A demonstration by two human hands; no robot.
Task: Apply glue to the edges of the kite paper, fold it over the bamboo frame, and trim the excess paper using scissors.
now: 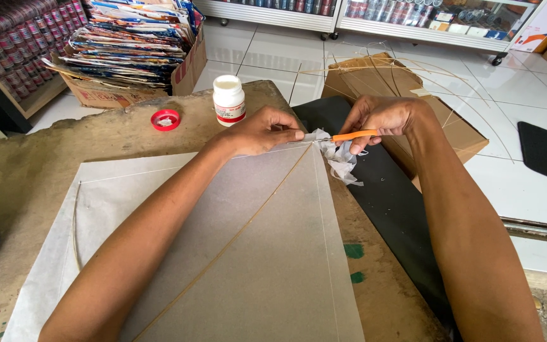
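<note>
The left hand [262, 130] is pinching the far corner of the translucent white paper kite sheet [235, 240] on the worn brown desk [33, 164]. The right hand [381, 117] is gripping an orange-handled cutter [352, 135], its tip touching that corner. A white plastic glue bottle [228, 100] is standing just beyond.

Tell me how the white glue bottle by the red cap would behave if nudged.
The white bottle stands upright, taller than wide, so it would probably tip rather than slide. Its red cap lies off beside it, so contents might spill. Being round, it would likely roll on the worn board.
</note>
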